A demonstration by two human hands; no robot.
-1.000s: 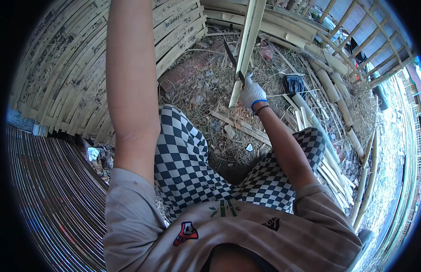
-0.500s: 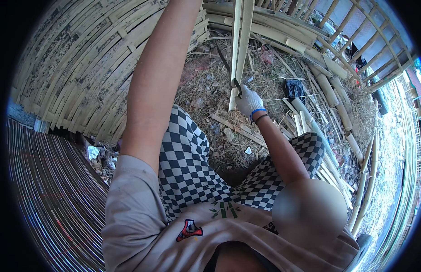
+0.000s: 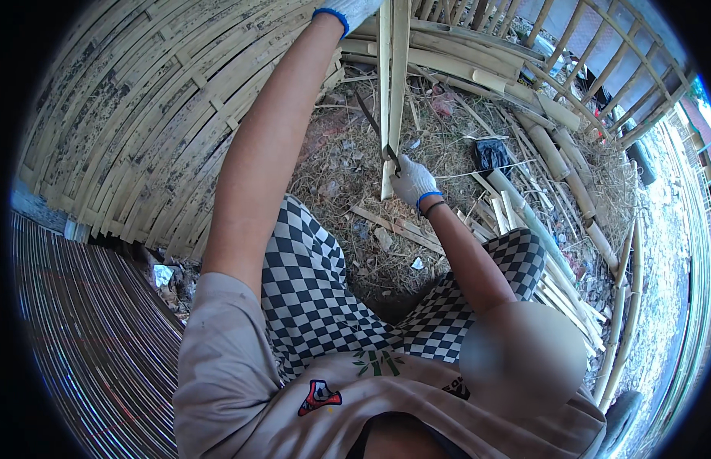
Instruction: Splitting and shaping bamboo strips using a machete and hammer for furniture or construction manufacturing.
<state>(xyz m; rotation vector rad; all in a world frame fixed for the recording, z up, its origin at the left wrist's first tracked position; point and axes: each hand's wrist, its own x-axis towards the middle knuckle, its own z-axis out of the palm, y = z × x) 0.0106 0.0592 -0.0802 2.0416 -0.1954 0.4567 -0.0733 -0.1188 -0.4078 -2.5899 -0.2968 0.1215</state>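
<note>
A long pale bamboo piece (image 3: 399,69) stands lengthwise before me, running out past the top edge, with a split down its length. My right hand (image 3: 414,182), in a white glove with a blue cuff, is closed round the handle of a machete. The dark, slightly curved machete (image 3: 368,116) crosses the bamboo at a slant near its lower end, its blade set in the split. My left hand (image 3: 352,8), gloved alike, reaches to the top edge beside the bamboo's upper part; its fingers are cut off from view.
A woven bamboo wall (image 3: 141,99) curves along the left. Loose bamboo strips (image 3: 558,294) and poles (image 3: 550,153) lie at the right. A black plastic bag (image 3: 491,155) rests on the straw-littered ground (image 3: 332,164). At the far right rises a bamboo lattice (image 3: 600,69).
The bamboo's lower end, the machete and my right hand sit slightly lower and further left in view. My left hand has come partly into view at the top.
</note>
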